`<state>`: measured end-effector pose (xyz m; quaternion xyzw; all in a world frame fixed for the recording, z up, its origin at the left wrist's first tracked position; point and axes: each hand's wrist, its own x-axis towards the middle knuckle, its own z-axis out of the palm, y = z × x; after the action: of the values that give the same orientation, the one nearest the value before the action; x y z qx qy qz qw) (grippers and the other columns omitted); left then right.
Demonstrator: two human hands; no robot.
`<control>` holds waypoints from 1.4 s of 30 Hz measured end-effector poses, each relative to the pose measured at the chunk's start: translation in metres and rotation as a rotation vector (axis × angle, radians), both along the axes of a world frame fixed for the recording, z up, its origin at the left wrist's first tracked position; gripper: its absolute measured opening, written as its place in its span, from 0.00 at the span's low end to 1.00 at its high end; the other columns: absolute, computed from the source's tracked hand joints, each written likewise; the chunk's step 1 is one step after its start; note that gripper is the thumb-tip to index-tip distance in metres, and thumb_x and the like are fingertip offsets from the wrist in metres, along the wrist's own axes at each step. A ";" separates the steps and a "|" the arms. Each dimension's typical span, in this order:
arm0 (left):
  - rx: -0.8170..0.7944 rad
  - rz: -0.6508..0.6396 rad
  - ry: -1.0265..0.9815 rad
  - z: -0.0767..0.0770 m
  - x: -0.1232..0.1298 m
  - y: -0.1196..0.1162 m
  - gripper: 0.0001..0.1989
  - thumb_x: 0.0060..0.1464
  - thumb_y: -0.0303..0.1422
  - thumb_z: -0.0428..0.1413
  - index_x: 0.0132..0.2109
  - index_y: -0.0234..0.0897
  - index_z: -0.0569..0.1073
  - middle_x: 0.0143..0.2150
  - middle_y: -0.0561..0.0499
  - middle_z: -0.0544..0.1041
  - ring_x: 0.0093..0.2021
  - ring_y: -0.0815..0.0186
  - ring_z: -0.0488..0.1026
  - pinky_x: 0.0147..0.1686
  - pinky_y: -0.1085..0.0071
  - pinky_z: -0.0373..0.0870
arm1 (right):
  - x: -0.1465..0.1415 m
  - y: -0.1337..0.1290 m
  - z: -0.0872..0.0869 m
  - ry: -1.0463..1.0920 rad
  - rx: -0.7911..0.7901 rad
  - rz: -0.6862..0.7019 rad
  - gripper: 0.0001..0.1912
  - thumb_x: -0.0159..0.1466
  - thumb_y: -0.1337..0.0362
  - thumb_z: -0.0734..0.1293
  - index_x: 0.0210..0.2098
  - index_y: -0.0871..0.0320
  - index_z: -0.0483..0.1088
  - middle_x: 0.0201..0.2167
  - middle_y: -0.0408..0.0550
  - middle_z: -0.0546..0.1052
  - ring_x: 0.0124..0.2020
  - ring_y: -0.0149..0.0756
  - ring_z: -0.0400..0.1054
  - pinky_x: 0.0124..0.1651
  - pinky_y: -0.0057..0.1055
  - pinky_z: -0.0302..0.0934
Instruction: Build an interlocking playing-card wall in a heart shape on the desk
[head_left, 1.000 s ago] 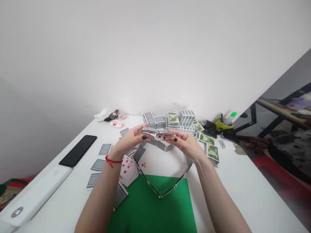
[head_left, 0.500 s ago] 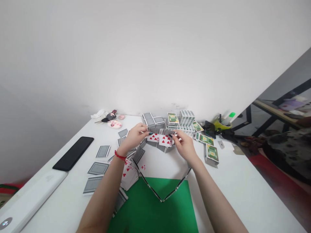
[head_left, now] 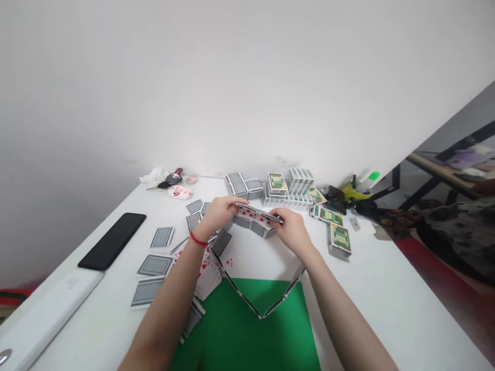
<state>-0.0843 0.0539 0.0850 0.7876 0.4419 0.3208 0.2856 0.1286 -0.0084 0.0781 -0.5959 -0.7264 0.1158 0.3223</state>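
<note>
Between my two hands runs a narrow strip of playing cards (head_left: pixel 260 212), seen nearly edge-on. My left hand (head_left: pixel 221 211) pinches its left end, and my right hand (head_left: pixel 291 226) grips the right end. Just below it, grey-backed playing cards (head_left: pixel 263 230) stand on the white table, with red heart faces partly showing behind the strip. A thin, pointed, heart-like outline of edge-on cards (head_left: pixel 261 316) extends toward me over a green sheet (head_left: pixel 255 345). Beside my left wrist lie loose face-up cards (head_left: pixel 209 281), partly hidden by the forearm.
Grey-backed card bundles (head_left: pixel 154 264) are spread at left, near a black phone (head_left: pixel 113 241) and a long white case (head_left: pixel 58 314). Card boxes (head_left: pixel 288 198) are stacked against the wall. More green-and-yellow boxes (head_left: pixel 340 239) lie at right. Keys and trinkets (head_left: pixel 176 180) sit at back left.
The held strip has tilted, its right end dropping lower and its flat side turning away, so it looks thinner. My right hand has turned and closed further round its end. The camera view has shifted slightly.
</note>
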 end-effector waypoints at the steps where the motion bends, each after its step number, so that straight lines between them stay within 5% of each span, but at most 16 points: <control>1: -0.002 -0.003 0.005 -0.001 0.000 0.000 0.20 0.46 0.22 0.45 0.41 0.40 0.77 0.41 0.56 0.78 0.40 0.68 0.74 0.41 0.74 0.70 | -0.001 0.000 0.001 -0.009 -0.021 -0.004 0.11 0.52 0.74 0.61 0.32 0.57 0.72 0.30 0.45 0.76 0.31 0.34 0.67 0.36 0.28 0.57; 7: 0.027 -0.001 0.029 -0.004 0.000 0.001 0.21 0.45 0.21 0.45 0.41 0.40 0.77 0.43 0.55 0.78 0.43 0.68 0.73 0.47 0.73 0.68 | -0.008 -0.001 0.006 -0.051 -0.083 -0.018 0.08 0.52 0.74 0.63 0.29 0.57 0.71 0.26 0.45 0.76 0.29 0.34 0.67 0.34 0.26 0.55; 42: 0.034 0.001 0.059 -0.009 -0.006 0.005 0.18 0.44 0.23 0.47 0.38 0.39 0.78 0.40 0.53 0.79 0.41 0.66 0.74 0.43 0.74 0.68 | -0.017 -0.001 0.012 -0.194 -0.132 0.007 0.05 0.54 0.72 0.63 0.30 0.57 0.68 0.26 0.45 0.74 0.29 0.34 0.65 0.32 0.26 0.51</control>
<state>-0.0899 0.0586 0.0758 0.8013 0.4449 0.3049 0.2589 0.1115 -0.0095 0.0898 -0.6217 -0.7471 0.1062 0.2102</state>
